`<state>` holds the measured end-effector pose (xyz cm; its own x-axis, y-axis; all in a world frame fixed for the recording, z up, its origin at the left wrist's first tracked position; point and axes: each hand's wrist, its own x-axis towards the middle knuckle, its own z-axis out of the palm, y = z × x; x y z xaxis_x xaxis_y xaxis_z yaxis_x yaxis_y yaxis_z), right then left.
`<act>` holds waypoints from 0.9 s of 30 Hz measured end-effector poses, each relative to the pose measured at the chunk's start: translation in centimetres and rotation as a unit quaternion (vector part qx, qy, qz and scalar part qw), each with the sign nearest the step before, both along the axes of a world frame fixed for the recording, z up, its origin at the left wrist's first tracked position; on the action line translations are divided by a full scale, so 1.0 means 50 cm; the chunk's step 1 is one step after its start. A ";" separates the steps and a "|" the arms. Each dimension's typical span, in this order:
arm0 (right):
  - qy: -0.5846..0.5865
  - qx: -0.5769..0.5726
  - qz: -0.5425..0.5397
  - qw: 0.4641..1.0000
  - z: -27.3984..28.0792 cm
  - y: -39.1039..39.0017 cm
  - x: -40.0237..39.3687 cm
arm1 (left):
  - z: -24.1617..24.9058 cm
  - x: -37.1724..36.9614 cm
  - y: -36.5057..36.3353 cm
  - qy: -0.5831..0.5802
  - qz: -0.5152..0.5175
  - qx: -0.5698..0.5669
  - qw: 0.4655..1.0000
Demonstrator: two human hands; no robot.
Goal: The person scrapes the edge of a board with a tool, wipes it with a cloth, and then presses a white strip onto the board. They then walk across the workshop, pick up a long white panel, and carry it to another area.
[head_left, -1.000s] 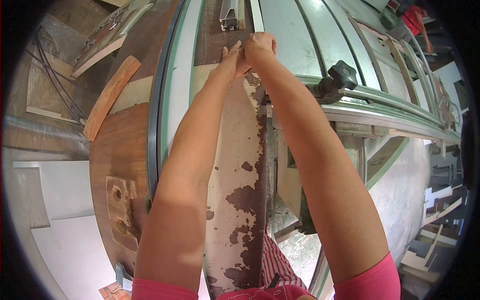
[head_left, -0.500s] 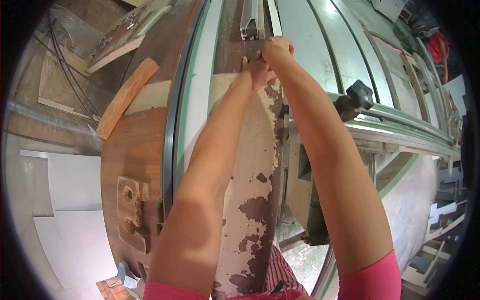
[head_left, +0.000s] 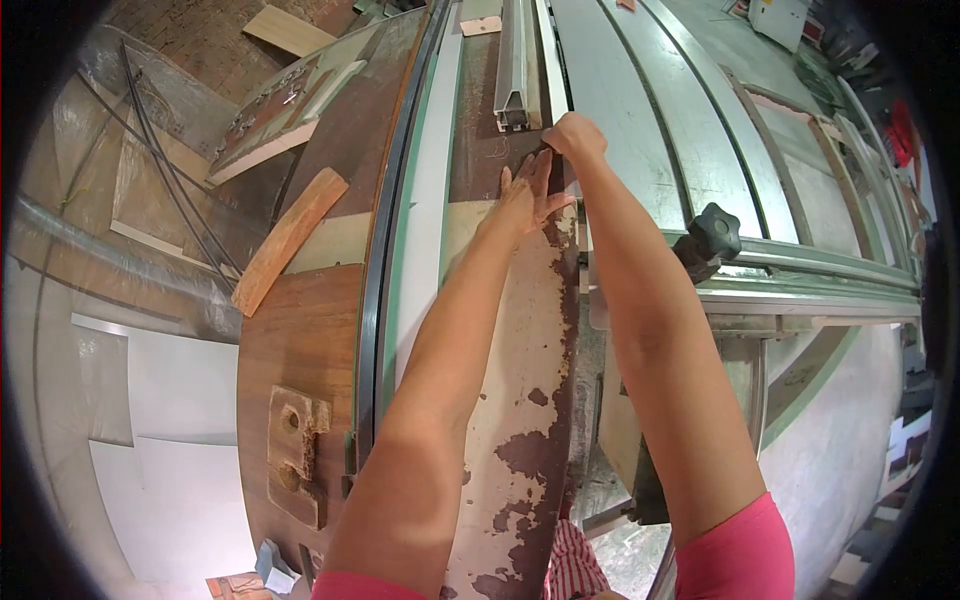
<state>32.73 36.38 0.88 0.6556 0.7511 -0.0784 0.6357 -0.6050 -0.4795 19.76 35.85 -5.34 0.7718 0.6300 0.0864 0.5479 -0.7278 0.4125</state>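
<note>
My left hand (head_left: 526, 198) lies with its fingers apart on the worn, peeling brown board (head_left: 515, 380), just short of an aluminium profile (head_left: 513, 85). Close beside it on the right, my right hand (head_left: 577, 138) is closed at the board's right edge. Whatever its fingers hold, if anything, is too small to make out. A long white strip with green edges (head_left: 425, 200) runs along the board's left side. The profile's open end points toward my hands.
A black star knob (head_left: 715, 235) stands on a metal rail right of my right forearm. Grooved metal table panels (head_left: 640, 120) stretch ahead right. At left lie a wooden stick (head_left: 290, 240) and a holed wooden block (head_left: 298, 455). White sheets (head_left: 185, 390) lie lower left.
The view has shifted, so the scene sits lower and farther right. My left hand's fingers look more spread. My right hand stays closed beside it.
</note>
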 end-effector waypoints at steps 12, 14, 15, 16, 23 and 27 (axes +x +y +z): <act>0.686 0.226 0.094 0.685 0.103 -0.339 -0.158 | -0.029 -0.021 -0.050 -0.276 -0.058 -0.063 0.957; 0.675 0.204 0.127 0.698 0.124 -0.488 -0.220 | 0.034 -0.050 -0.109 -0.447 0.136 -0.611 0.639; 0.682 0.231 0.071 0.690 0.127 -0.556 -0.270 | 0.042 -0.055 -0.155 -0.430 0.181 -0.413 0.782; 0.685 0.227 0.079 0.687 0.121 -0.624 -0.301 | 0.091 -0.080 -0.215 -0.439 0.172 -0.530 0.705; 0.637 0.187 0.048 0.746 0.144 -0.981 -0.579 | 0.223 -0.284 -0.597 -0.325 0.159 -0.623 0.694; 0.634 0.175 0.080 0.749 0.153 -1.109 -0.716 | 0.258 -0.422 -0.750 -0.328 0.178 -0.593 0.714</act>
